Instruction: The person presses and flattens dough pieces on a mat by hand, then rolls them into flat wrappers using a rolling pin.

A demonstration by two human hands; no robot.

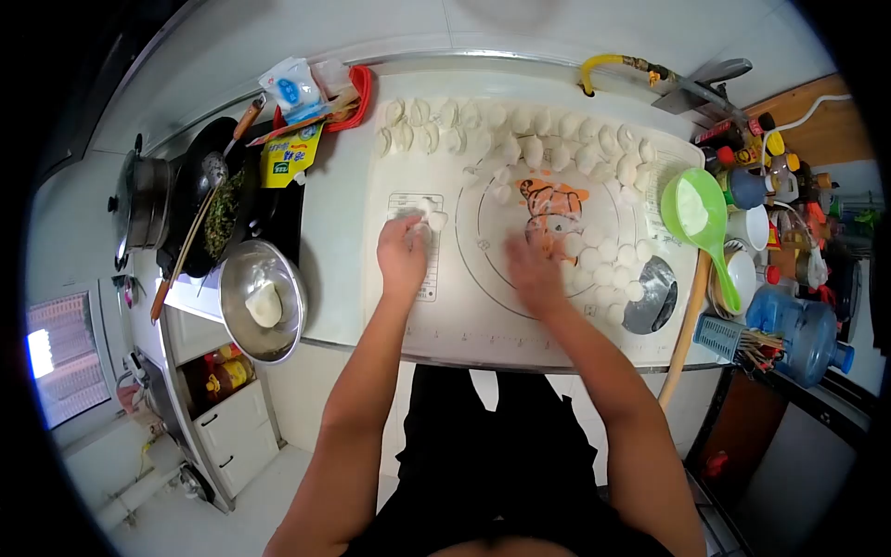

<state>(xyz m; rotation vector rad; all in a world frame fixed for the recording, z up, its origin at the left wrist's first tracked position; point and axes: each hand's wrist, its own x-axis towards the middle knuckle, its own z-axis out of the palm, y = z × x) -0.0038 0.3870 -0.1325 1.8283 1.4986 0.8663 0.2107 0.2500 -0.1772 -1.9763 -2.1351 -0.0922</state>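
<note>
On the left of the white printed dough mat [445, 325], my left hand [402, 252] has its fingers curled at a few small dough pieces [437, 221], with one pale piece at its fingertips. My right hand [536, 276] lies low over the mat's middle, palm down and fingers stretched out, slightly smeared by motion. Beside it is an orange tiger print [554, 202]. Several flattened dough rounds [605, 276] lie just right of that hand. Filled dumplings [532, 150] stand in rows along the mat's far side.
A steel bowl [295, 320] with a dough lump [264, 304] stands left, beside a wok of chopped greens [223, 218]. At the right are a green scoop [713, 232] holding flour, a rolling pin [685, 330], a dark round disc [652, 306], bottles and a water jug [789, 334].
</note>
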